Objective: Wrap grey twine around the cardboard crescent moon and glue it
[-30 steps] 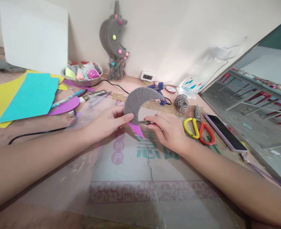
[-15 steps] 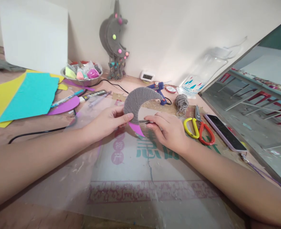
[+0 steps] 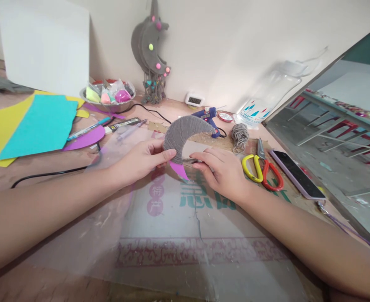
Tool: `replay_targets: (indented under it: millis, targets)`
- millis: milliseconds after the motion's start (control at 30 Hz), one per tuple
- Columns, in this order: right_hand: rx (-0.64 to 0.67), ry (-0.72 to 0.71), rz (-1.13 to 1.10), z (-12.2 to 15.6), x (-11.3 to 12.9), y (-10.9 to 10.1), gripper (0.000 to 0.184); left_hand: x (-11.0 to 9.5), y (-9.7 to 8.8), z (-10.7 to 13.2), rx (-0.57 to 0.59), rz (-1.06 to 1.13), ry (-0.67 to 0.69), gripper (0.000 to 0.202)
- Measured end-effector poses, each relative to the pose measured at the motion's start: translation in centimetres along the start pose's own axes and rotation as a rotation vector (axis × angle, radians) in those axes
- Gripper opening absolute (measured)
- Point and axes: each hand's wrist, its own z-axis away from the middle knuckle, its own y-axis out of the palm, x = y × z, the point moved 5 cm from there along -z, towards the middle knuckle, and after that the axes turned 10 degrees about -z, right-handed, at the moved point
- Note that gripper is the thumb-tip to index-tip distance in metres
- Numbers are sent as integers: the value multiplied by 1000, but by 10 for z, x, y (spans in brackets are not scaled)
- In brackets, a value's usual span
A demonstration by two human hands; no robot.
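A crescent (image 3: 180, 134) wrapped in grey yarn is held above the plastic-covered work surface. Its lower tip shows bare purple (image 3: 179, 170), not covered by yarn. My left hand (image 3: 148, 157) pinches the crescent's lower left side, thumb on the front and fingers behind. At the inner edge, my right hand (image 3: 221, 170) is closed with thumb and index finger on a short grey bundle of yarn (image 3: 190, 160) that meets the wrapped part. The rest of that bundle is hidden by the fingers.
Right of my hands lie a ball of grey yarn (image 3: 239, 136), scissors (image 3: 262, 172) and a phone (image 3: 298, 174). Behind the crescent is a blue glue gun (image 3: 214, 121). Coloured sheets (image 3: 37, 126), pens (image 3: 90, 128) and a metal bowl (image 3: 107, 108) are at left. A decorated crescent (image 3: 143, 46) leans on the wall.
Both hands keep the same hold on the crescent and yarn. The crescent has barely shifted, and the view has moved very slightly.
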Motion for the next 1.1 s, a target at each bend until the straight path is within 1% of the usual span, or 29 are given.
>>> replay_targets:
  millis: [133,267,500,600,800,1100]
  targets:
    - [-17,-16,27,0,1,0,21,-1,0,0,-1,-26,1,25]
    - [-6,-13,41,0,1,0,21,-3,0,-1,8,-33,7,25]
    - [-33,44,-24,1,-1,-2,20,-1,2,0,-6,13,1,23]
    - [-23,47,-31,1,-2,-1,21,0,1,0,-12,14,-4,24]
    - [-19,-6,-25,-1,1,-1,20,-1,0,-1,-22,-2,4,26]
    - [8,29,-1,0,0,2,20,0,-1,-2,-3,-34,19,24]
